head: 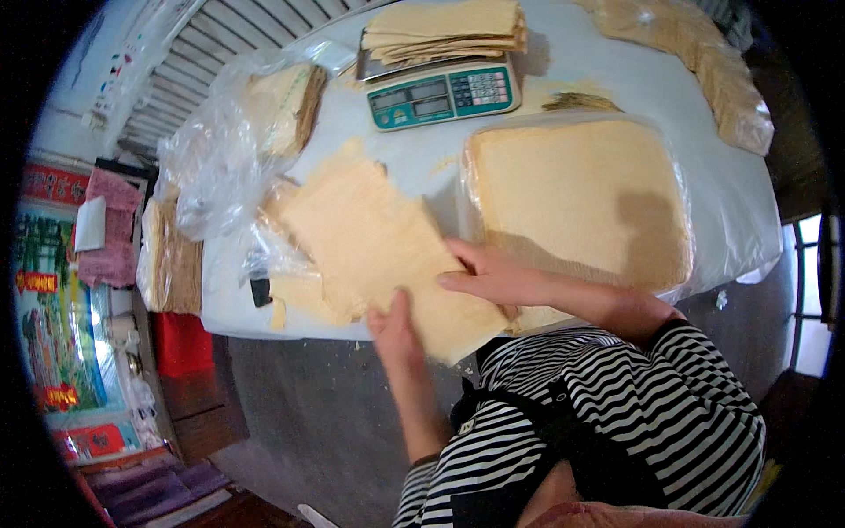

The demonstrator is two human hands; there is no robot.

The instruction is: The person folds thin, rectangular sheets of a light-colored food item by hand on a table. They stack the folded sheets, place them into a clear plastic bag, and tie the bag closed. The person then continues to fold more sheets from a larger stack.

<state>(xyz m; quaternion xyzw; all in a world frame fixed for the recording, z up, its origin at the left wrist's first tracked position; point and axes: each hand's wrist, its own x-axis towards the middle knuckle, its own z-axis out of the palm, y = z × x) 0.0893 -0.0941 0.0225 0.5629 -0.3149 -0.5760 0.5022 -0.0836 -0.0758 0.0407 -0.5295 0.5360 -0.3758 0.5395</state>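
Observation:
A pale yellow sheet (379, 228), which looks like tofu skin, is held slantwise over the table's near edge. My left hand (399, 336) grips its lower left side, thumb on top. My right hand (485, 269) pinches its right side, with the fingers partly hidden. Whether it is one sheet or a few layers, I cannot tell. Just right of my right hand lies a large square stack of like sheets (574, 191) in clear plastic. Beneath the held sheet, smaller yellow pieces (297, 300) lie on the table.
Behind stands a green digital scale (442, 96) bearing folded sheets (445, 30). Clear plastic bags (214, 152) and a bagged stack (290, 109) are at left; another bundle (171, 254) stands at the table's left edge. More wrapped sheets (700, 59) line the far right of the plastic-covered table (733, 204).

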